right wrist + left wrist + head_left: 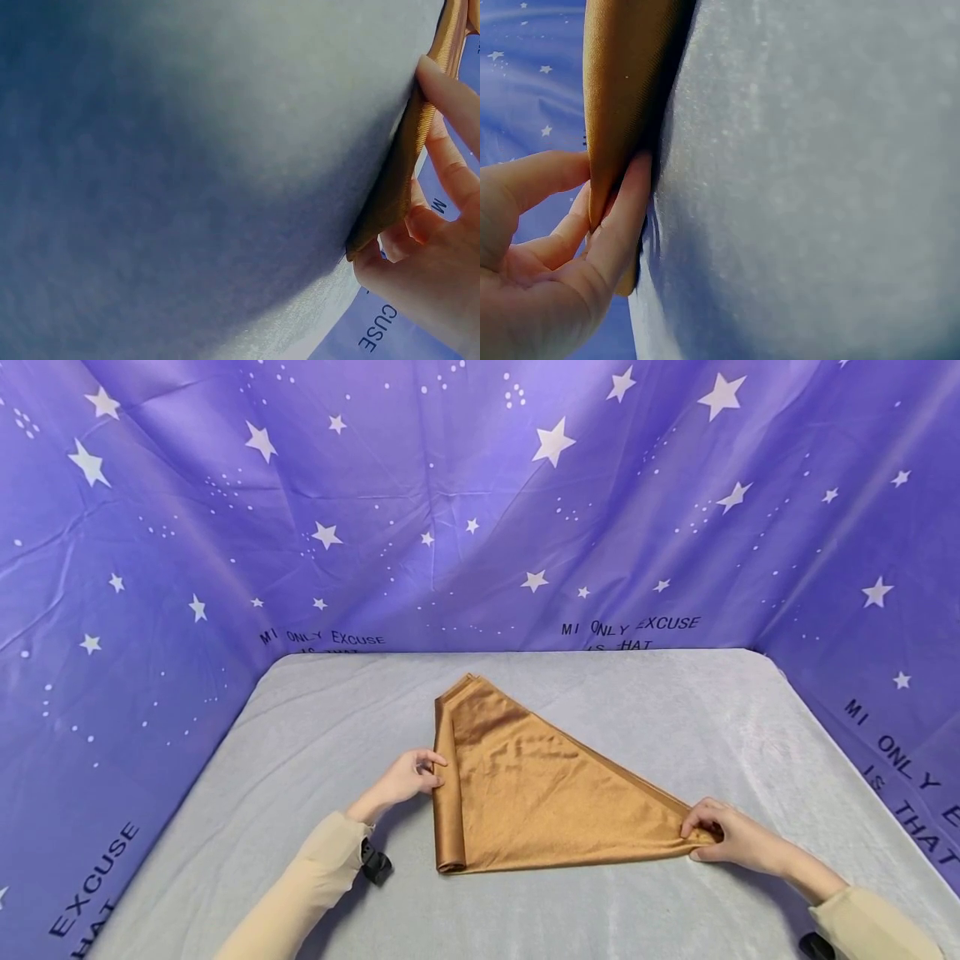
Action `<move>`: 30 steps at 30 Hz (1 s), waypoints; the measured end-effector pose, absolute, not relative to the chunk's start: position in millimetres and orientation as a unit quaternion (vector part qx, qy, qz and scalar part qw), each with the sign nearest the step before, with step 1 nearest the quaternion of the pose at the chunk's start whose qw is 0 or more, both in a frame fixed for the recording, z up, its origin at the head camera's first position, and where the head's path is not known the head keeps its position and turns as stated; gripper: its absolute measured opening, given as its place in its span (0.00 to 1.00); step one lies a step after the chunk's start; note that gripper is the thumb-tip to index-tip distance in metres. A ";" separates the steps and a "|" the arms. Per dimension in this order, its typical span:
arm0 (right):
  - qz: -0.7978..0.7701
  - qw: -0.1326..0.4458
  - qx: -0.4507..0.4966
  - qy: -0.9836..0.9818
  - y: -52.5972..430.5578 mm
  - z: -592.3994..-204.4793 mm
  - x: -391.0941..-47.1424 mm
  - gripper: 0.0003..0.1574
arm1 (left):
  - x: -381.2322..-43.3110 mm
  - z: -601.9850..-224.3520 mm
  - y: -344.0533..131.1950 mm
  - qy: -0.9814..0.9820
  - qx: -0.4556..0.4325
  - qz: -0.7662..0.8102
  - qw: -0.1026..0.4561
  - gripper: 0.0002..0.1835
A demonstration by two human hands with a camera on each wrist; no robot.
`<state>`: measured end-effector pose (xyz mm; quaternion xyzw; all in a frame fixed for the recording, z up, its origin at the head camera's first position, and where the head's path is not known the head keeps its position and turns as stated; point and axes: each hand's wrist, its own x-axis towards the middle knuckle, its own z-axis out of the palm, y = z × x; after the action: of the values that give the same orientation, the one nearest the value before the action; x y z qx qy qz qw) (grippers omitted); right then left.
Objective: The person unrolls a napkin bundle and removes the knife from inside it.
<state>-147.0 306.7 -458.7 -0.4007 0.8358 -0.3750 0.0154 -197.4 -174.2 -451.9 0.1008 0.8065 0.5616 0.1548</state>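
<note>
A shiny golden-brown cloth (555, 785) lies on the table in a folded, roughly triangular shape, its left edge turned into a flat roll. At that rolled edge (447, 810) my left hand (405, 777) pinches the cloth, thumb and fingers on either side of it; the left wrist view shows the cloth (626, 82) between them. My right hand (731, 839) grips the narrow right corner, fingers on top and thumb by the lower edge. In the right wrist view the cloth's tapered end (394, 187) runs along the fingers and thumb.
A grey fabric cover (315, 718) spreads over the table on all sides of the cloth. Purple curtains (420, 460) with white stars and black lettering hang behind and at both sides. A black strap mount (375, 862) sits at the left wrist.
</note>
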 end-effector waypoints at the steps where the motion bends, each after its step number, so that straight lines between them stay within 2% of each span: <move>1: -0.375 0.015 -0.401 0.835 306.8 -458.9 -147.1 0.17 | -197.2 -452.2 -174.9 0.805 0.098 0.565 0.155 0.15; 21: -0.374 0.011 -0.401 0.836 306.8 -458.5 -146.4 0.17 | -193.3 -454.8 -183.2 0.784 0.065 0.596 0.162 0.17; 30: -0.371 0.011 -0.399 0.839 306.9 -458.2 -146.5 0.17 | -194.4 -455.0 -183.9 0.813 0.090 0.557 0.142 0.13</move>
<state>-146.5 306.9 -458.2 -0.3986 0.8388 -0.3708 0.0114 -194.4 -183.9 -455.0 0.0900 0.8134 0.5570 0.1417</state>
